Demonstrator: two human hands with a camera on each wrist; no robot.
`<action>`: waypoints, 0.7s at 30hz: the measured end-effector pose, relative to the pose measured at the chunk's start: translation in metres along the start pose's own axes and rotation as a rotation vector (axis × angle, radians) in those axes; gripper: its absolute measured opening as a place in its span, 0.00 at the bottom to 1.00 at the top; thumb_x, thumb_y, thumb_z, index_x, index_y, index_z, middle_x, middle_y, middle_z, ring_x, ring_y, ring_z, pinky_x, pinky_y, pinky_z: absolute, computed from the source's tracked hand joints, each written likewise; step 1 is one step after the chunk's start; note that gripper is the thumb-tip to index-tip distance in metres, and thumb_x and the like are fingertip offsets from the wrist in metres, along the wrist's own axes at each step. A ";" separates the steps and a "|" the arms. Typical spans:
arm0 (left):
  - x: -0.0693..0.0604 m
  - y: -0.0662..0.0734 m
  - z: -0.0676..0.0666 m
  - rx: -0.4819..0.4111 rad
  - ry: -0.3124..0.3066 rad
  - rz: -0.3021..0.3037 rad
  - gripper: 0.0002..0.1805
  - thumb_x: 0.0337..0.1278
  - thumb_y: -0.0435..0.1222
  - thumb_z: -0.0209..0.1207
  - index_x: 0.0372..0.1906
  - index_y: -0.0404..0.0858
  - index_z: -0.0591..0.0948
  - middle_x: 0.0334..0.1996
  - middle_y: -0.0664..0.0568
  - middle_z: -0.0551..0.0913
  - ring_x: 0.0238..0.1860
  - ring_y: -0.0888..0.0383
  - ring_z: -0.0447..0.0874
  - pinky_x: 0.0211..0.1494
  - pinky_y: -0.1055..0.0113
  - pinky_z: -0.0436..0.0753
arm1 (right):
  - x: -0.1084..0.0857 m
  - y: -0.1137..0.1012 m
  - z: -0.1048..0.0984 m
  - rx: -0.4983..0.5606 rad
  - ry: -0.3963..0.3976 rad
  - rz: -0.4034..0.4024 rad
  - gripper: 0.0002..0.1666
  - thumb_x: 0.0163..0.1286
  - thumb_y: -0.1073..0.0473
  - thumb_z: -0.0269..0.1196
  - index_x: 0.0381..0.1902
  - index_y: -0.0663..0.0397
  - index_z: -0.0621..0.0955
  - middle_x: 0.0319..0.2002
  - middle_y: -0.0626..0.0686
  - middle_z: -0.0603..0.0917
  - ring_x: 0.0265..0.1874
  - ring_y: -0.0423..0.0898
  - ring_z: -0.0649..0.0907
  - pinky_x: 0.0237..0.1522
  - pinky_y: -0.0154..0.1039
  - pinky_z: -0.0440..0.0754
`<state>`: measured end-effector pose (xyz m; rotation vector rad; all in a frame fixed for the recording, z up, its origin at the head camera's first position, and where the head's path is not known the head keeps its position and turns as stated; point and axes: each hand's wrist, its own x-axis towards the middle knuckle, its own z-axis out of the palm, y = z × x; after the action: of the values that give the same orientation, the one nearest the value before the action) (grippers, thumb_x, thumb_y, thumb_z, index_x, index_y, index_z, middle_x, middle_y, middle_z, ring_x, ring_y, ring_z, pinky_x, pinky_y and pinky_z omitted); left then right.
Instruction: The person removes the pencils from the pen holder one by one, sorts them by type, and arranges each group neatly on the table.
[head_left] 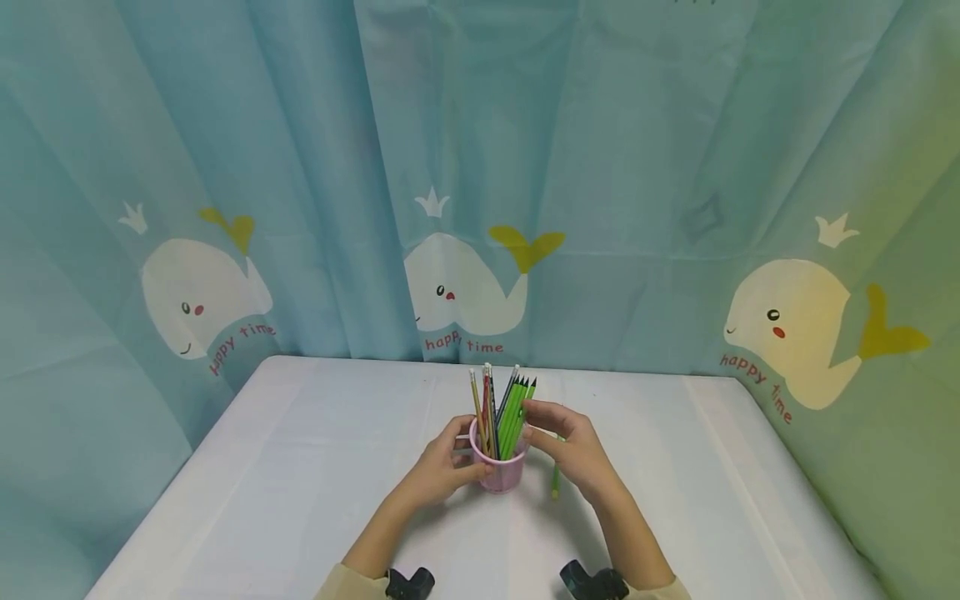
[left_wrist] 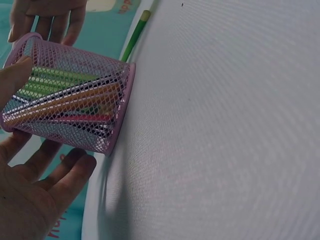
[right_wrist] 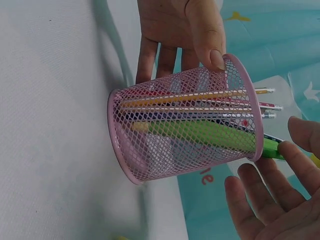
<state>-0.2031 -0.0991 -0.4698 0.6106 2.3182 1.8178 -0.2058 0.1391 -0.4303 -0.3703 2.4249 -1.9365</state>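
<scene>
A pink mesh pencil cup [head_left: 504, 477] stands on the table, full of pencils. Green pencils [head_left: 512, 421] with dark tips lean to its right side; yellow, red and dark pencils [right_wrist: 200, 102] show through the mesh. My left hand [head_left: 442, 471] holds the cup from the left, thumb on the near side and fingers round the far side. At the cup's right rim is my right hand [head_left: 570, 446], its index fingertip at the green pencils and its thumb apart from that finger. A loose green pencil [head_left: 556, 483] lies on the table beside the cup, partly hidden by the right hand.
The white table [head_left: 300, 500] spreads out on both sides of the cup. Behind its far edge hangs a blue-green curtain [head_left: 637, 308] with printed whales. Dark wrist devices [head_left: 596, 581] sit at both sleeves.
</scene>
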 end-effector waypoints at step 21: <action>0.001 -0.001 0.001 0.048 0.005 -0.005 0.39 0.55 0.36 0.71 0.69 0.37 0.65 0.64 0.38 0.73 0.62 0.38 0.76 0.64 0.47 0.79 | -0.003 -0.011 -0.012 0.065 -0.011 -0.074 0.27 0.68 0.61 0.66 0.63 0.61 0.77 0.64 0.60 0.78 0.62 0.59 0.79 0.58 0.38 0.82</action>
<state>-0.2042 -0.0984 -0.4711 0.6073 2.3707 1.7678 -0.2027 0.1489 -0.4172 -0.4744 2.3679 -2.0305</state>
